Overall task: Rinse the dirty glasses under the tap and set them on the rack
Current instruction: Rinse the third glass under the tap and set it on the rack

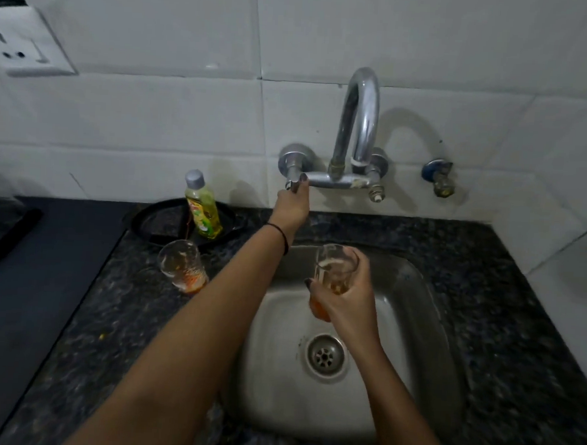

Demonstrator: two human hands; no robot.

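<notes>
My right hand [344, 300] grips a dirty glass [336, 263] with orange residue at its base, held tilted over the steel sink [412, 330], below the curved chrome tap [358, 120]. My left hand [291, 205] reaches up and closes on the tap's left handle [292, 185]. No water stream shows. A second dirty glass [181, 264] with orange dregs stands upright on the dark granite counter [117, 315], left of the sink. No rack is in view.
A yellow dish-soap bottle [202, 207] stands on a black round tray [159, 222] behind the second glass. A small valve [439, 177] juts from the white tiled wall right of the tap. A wall socket [26, 45] is at upper left.
</notes>
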